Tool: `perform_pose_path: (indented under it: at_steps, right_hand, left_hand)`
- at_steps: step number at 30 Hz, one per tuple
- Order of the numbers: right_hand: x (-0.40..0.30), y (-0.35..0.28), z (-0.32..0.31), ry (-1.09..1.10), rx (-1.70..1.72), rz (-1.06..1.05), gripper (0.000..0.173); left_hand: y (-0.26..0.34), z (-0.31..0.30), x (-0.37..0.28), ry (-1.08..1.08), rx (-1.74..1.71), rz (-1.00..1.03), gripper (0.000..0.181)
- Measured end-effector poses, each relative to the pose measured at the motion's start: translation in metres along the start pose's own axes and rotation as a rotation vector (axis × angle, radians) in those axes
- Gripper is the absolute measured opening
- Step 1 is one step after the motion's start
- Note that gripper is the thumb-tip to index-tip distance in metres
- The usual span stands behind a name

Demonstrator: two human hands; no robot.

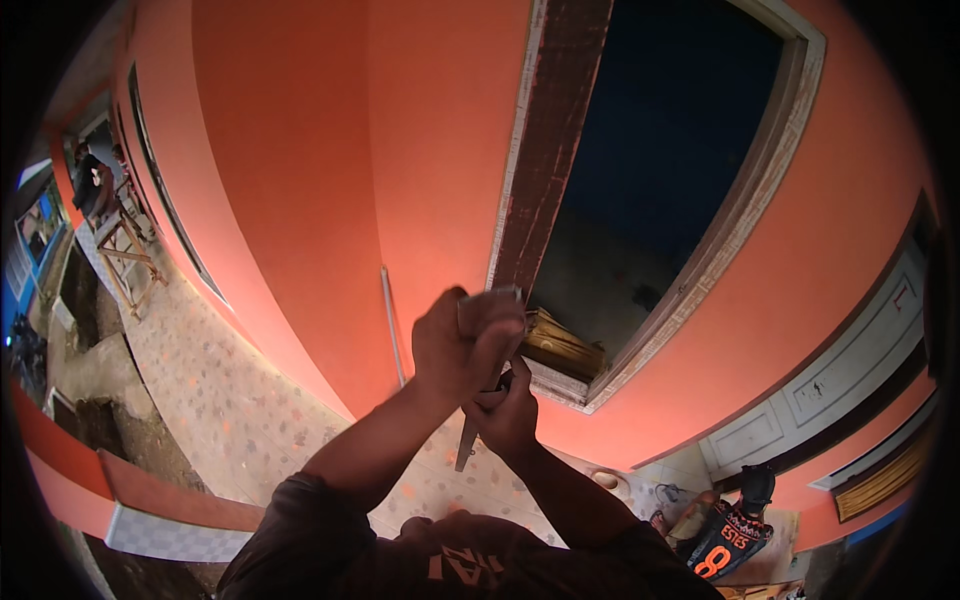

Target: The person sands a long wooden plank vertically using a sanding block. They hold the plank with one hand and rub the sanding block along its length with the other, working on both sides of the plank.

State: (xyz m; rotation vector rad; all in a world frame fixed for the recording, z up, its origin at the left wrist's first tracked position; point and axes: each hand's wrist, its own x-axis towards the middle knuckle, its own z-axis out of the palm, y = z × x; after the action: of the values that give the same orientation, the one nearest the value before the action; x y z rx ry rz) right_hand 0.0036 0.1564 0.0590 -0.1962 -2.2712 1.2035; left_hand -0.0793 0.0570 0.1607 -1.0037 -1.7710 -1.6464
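My left hand [450, 349] is raised in front of the window frame [551, 165], its fingers wrapped around a brownish block-like object [491, 309] with a pale edge. What this object is cannot be told, as the hand covers much of it. Just below, my right hand [510, 412] grips a tool whose flat, dark blade [466, 446] points down towards the floor. Its upper part is hidden by my hands. The frame's left jamb is dark brown with a worn whitish edge, and behind my hands a golden curtain [564, 345] lies bunched at the opening's lower corner.
A thin pale pipe [390, 322] leans against the orange wall [442, 150]. Spotted floor tiles [225, 420] run along it to a wooden trestle [127, 259] and a person [91, 180]. Lower right, another person [724, 536] sits near a white panelled door [817, 382].
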Motion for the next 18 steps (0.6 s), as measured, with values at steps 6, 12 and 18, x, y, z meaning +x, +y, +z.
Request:
perform_pose_path:
  at_steps: [6,12,18]
  right_hand:
    - [-0.001,0.011,-0.015,0.040,-0.003,0.002,0.092]
    - [-0.003,0.009,-0.028,-0.013,0.022,0.047,0.093]
    - [-0.006,0.016,-0.033,-0.013,-0.017,0.111,0.091]
  left_hand:
    - [0.031,0.011,0.017,-0.084,0.007,-0.092,0.020]
    - [0.025,0.028,-0.005,-0.024,-0.063,-0.101,0.023]
    - [0.042,0.038,0.029,0.041,-0.057,-0.140,0.015]
